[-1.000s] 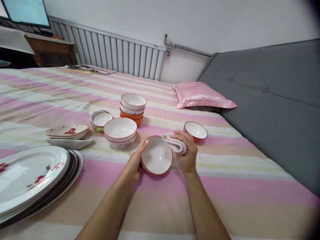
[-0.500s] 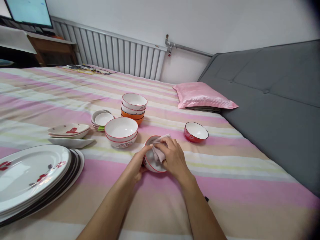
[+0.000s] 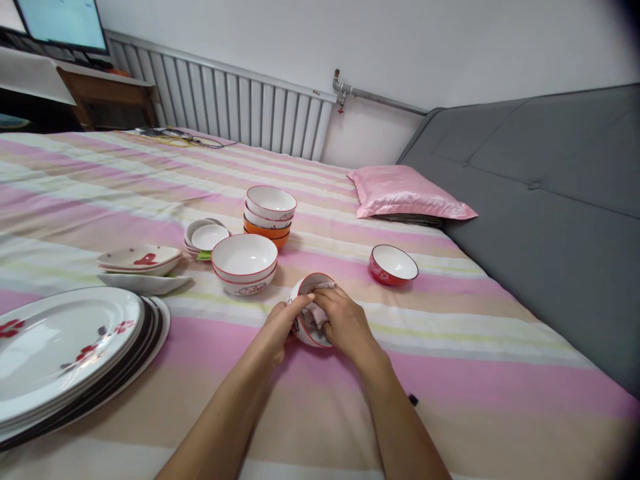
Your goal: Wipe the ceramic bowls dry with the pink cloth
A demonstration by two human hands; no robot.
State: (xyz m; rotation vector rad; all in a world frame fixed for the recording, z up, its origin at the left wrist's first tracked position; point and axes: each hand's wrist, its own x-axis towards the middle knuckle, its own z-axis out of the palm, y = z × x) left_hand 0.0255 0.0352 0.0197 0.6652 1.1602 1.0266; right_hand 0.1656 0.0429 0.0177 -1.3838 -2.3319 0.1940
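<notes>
A white bowl point(image 3: 303, 288) with a red rim is tilted toward the right in front of me. My left hand point(image 3: 281, 327) grips its left side, thumb over the rim. My right hand point(image 3: 347, 325) is closed on a pale pink cloth point(image 3: 316, 315) pressed inside the bowl; part of the cloth is hidden by the fingers. Just beyond, to the left, sit two nested white bowls point(image 3: 245, 260) with red rims. Behind them rises a stack of white and orange bowls point(image 3: 270, 220). Apart on the right stands a red bowl point(image 3: 393, 265) with a white inside.
Large plates point(image 3: 65, 347) are piled at the near left. Behind them lie leaf-shaped dishes point(image 3: 143, 260) and small white dishes point(image 3: 207, 237). A pink pillow point(image 3: 410, 190) rests by the grey headboard point(image 3: 540, 200). Cables point(image 3: 185, 139) lie at the bed's far edge. A small black object point(image 3: 413, 399) is beside my right forearm.
The bowl is tipped more to the right, with its outside showing more. My right hand has pushed the cloth deeper into it, so less cloth shows above the rim.
</notes>
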